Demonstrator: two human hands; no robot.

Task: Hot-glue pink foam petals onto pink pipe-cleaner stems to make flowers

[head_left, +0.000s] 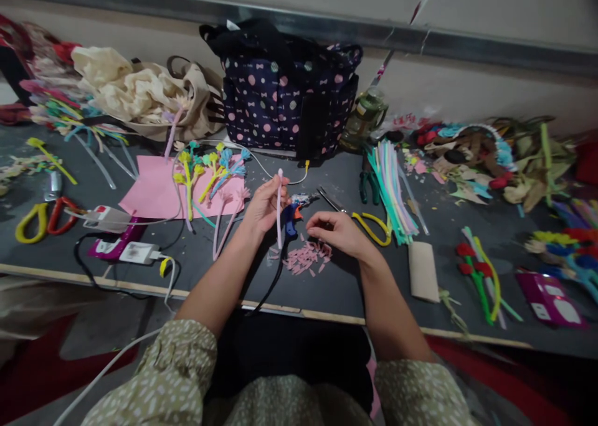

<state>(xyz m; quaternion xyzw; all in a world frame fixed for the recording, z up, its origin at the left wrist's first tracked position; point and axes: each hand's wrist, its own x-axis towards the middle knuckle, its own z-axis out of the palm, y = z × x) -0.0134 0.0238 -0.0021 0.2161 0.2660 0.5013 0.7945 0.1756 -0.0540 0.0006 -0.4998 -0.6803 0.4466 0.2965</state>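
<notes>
My left hand (266, 203) is closed round a pale pink stem (279, 217), which stands nearly upright with a small whitish tip at its top. My right hand (337, 230) hovers by a heap of small pink pieces (303, 258), its thumb and fingertips close together; whether anything is between them is too small to tell. Between the hands lies a blue glue gun (290, 220) with an orange trigger, partly behind the stem. Yellow-handled scissors (374, 228) rest just beyond my right hand.
Finished yellow and blue stems lie on pink paper (149, 186) at the left. A dark patterned bag (284, 96) stands at the back. Bundled fuzzy stems (392, 192) and a beige block (423, 271) are on the right. Cables and a purple power strip (122, 242) occupy the left.
</notes>
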